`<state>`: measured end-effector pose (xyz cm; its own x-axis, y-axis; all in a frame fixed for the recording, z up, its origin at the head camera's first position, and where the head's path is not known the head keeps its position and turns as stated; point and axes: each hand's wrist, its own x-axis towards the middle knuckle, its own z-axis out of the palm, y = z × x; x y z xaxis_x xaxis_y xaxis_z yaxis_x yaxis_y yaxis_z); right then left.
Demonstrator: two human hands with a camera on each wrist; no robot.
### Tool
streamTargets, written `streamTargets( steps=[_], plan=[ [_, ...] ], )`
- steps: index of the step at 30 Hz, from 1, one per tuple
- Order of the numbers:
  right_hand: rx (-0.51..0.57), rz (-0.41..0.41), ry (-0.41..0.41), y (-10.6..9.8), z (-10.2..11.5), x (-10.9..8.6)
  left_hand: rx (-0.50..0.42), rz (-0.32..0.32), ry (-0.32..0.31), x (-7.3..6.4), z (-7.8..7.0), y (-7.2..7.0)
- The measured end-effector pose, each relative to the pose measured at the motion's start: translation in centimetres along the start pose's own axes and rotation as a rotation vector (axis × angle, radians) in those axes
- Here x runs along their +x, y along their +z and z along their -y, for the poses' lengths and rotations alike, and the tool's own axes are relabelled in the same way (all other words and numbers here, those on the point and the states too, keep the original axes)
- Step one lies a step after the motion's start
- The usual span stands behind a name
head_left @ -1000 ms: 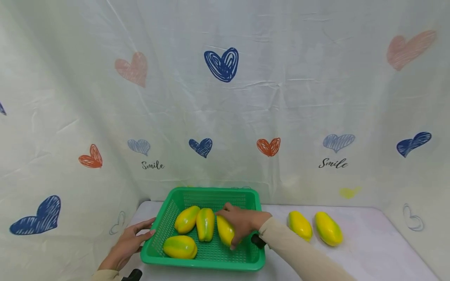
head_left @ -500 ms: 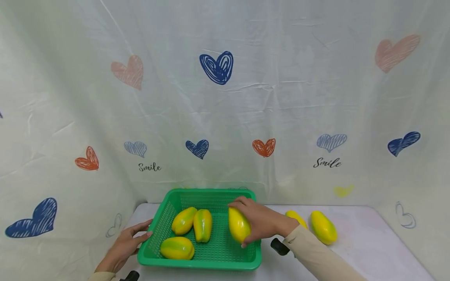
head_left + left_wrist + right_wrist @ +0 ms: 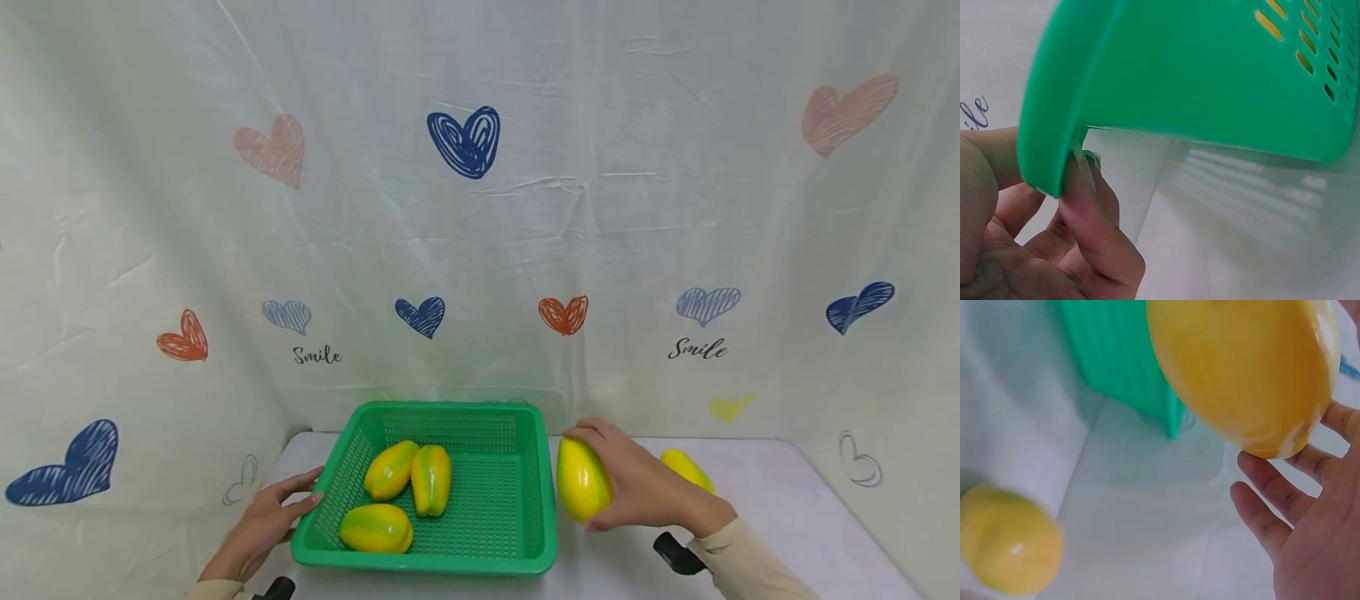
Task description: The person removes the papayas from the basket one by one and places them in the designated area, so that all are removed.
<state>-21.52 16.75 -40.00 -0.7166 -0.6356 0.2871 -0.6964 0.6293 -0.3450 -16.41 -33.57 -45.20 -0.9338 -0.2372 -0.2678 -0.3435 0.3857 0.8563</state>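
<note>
Behind the surface (image 3: 795,508) hangs a curtain (image 3: 495,233). Your right hand (image 3: 647,483) has its fingers round a fruit (image 3: 581,482), now right of the basket (image 3: 480,504), no longer inside; your left hand (image 3: 264,521) still pinches the rim (image 3: 337,456).

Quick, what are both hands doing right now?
Left hand: holding the green basket by its rim.
Right hand: holding a yellow fruit.

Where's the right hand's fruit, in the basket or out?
Out: in the head view, the right hand holds the yellow fruit beside the basket.
</note>
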Motion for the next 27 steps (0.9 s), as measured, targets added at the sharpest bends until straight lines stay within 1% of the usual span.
streamTargets(
  steps=[7,13,18,23,27],
  plan=[
    [-0.018,-0.081,0.101,-1.1,-2.5,-3.8,0.006,-0.004,0.009,-0.1,0.0,0.0],
    [-0.070,-0.131,0.177,-2.0,-4.9,-6.8,0.007,-0.004,0.012,-0.1,0.0,0.0],
    [-0.088,-0.143,0.234,-2.7,-6.9,-8.9,-0.001,-0.002,0.016,-0.2,0.2,-0.1],
    [-0.062,-0.146,0.290,-3.4,-8.4,-10.8,-0.006,0.002,0.014,-0.1,0.2,0.0],
    [-0.046,-0.132,0.347,-3.7,-9.4,-12.1,-0.007,0.005,0.016,-0.1,0.1,0.0]
  ],
)
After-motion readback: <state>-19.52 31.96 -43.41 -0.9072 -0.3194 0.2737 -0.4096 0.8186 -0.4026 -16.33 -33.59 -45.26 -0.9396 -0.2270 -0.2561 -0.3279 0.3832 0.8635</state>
